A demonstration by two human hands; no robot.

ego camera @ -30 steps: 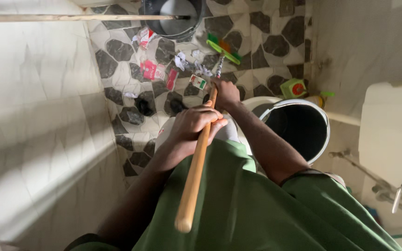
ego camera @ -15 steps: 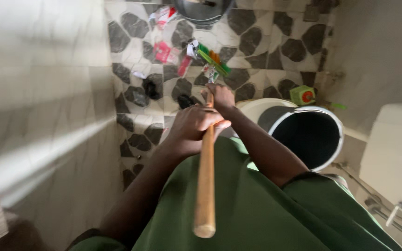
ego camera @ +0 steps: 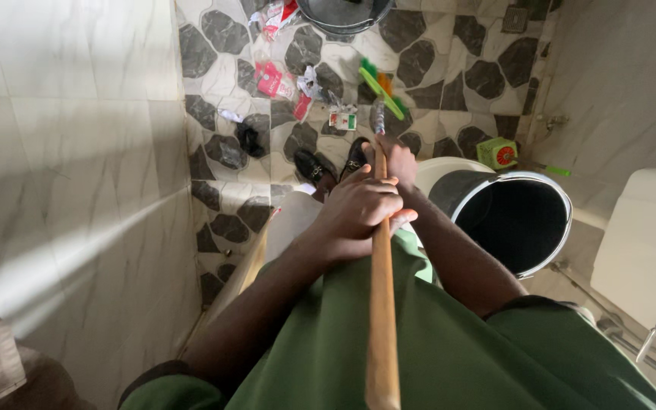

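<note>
The left hand (ego camera: 358, 212) grips the wooden broom handle (ego camera: 381, 304) at mid-length, its fingers (ego camera: 377, 199) wrapped and pressed together around the shaft. The right hand (ego camera: 400, 161) grips the same handle lower down, nearer the floor, just beyond the left hand; its fingers are closed on the shaft, though the left hand hides part of them. The handle runs from the bottom edge of the view, over the green garment (ego camera: 434, 342), toward the floor (ego camera: 457, 76) of dark, irregular stones set in pale grout. The green brush head (ego camera: 383, 89) lies on the floor near the middle of its far end, tilted diagonally. Scattered litter (ego camera: 282, 83), red and white wrappers and crumpled paper, lies on the floor to the left of the brush head, with a small carton (ego camera: 342, 120) just beside the lower end of the handle. Two black shoes (ego camera: 332, 163) stand on the floor under the hands. A black bucket with a white rim (ego camera: 510, 216) stands at the right side of the floor, touching the right forearm in the view. A dark bucket (ego camera: 343, 15) sits at the far edge of the floor. A small green container (ego camera: 498, 153) rests near the right wall. A pale tiled wall (ego camera: 77, 167) borders the left side.
</note>
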